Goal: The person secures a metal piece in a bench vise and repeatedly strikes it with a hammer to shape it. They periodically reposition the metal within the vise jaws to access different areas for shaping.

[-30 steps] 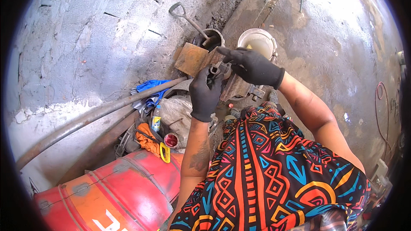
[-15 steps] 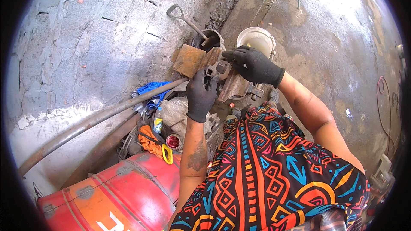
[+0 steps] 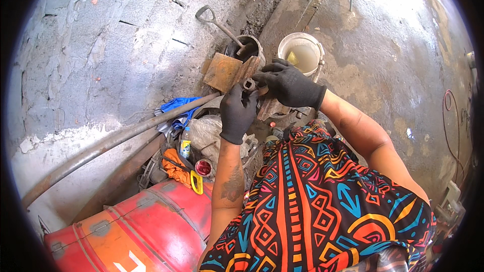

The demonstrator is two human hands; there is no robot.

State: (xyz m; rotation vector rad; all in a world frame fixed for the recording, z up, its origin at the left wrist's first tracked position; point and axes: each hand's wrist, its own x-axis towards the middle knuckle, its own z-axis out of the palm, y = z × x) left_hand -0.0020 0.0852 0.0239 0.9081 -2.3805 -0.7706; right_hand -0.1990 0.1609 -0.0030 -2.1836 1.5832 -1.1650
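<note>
Gloved in black, my left hand [image 3: 238,113] is closed on a small grey metal piece with a square hole [image 3: 249,85]. From the right, my right hand [image 3: 293,85], also in a black glove, curves its fingers over the far side of the same piece, its fingertips close to the hole; its thumb is hidden. Both hands are above a rusty metal block [image 3: 272,109], which they partly cover. Just beyond them is a rusty square plate [image 3: 222,71] beside a rusty metal strip [image 3: 247,69].
A dark bucket [image 3: 257,45] holds a shovel [image 3: 222,26]. Right of it stands a white bucket [image 3: 318,45] with something yellowish inside. A long pipe [image 3: 126,136] leans at the left, above a red and orange drum [image 3: 166,211]. A bottle [image 3: 185,143] and orange cloth [image 3: 175,166] lie near my left forearm.
My right hand has moved left and slightly nearer, its fingers now bent over the metal piece. More of the white bucket's inside shows. My left hand has stayed almost in place.
</note>
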